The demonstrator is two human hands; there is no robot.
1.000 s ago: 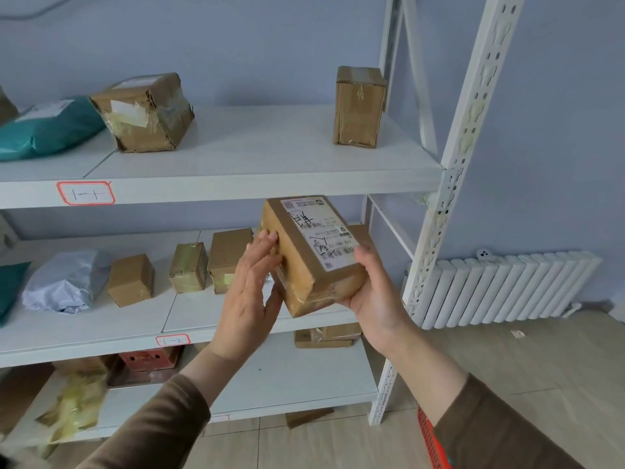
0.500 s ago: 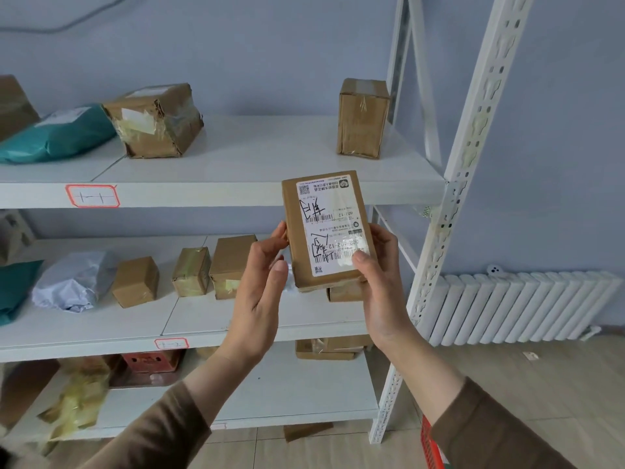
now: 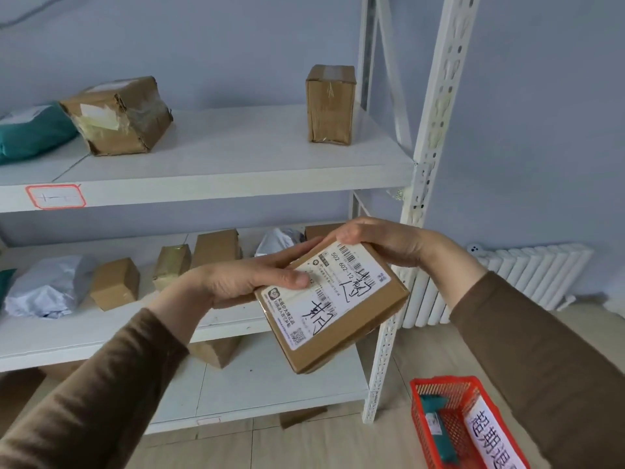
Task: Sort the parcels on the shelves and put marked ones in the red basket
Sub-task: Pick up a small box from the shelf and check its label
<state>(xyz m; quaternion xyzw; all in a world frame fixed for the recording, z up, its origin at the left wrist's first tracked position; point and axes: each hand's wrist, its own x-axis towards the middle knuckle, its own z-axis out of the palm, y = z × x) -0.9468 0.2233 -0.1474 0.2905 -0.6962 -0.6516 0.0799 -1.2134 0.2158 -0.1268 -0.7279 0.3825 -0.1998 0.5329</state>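
A flat brown parcel (image 3: 351, 336) with a white shipping label and black handwritten marks is held in front of the middle shelf, label facing up and tilted. My left hand (image 3: 243, 282) grips its left edge, thumb on the label. My right hand (image 3: 382, 242) grips its far top edge from above. The red basket (image 3: 439, 387) stands on the floor at lower right, with a teal parcel (image 3: 439, 431) inside and a white sign with black writing on its rim.
White shelving (image 3: 220, 170) carries several parcels: a taped box (image 3: 118, 116), an upright box (image 3: 329, 103) and a teal bag (image 3: 30, 133) on top, small boxes and a white bag (image 3: 47, 289) on the middle shelf. A white radiator (image 3: 514, 282) lines the right wall.
The parcel has come down from upright at chest height and turned label-up, lower and to the right. The view has tipped down, bringing the red basket into sight.
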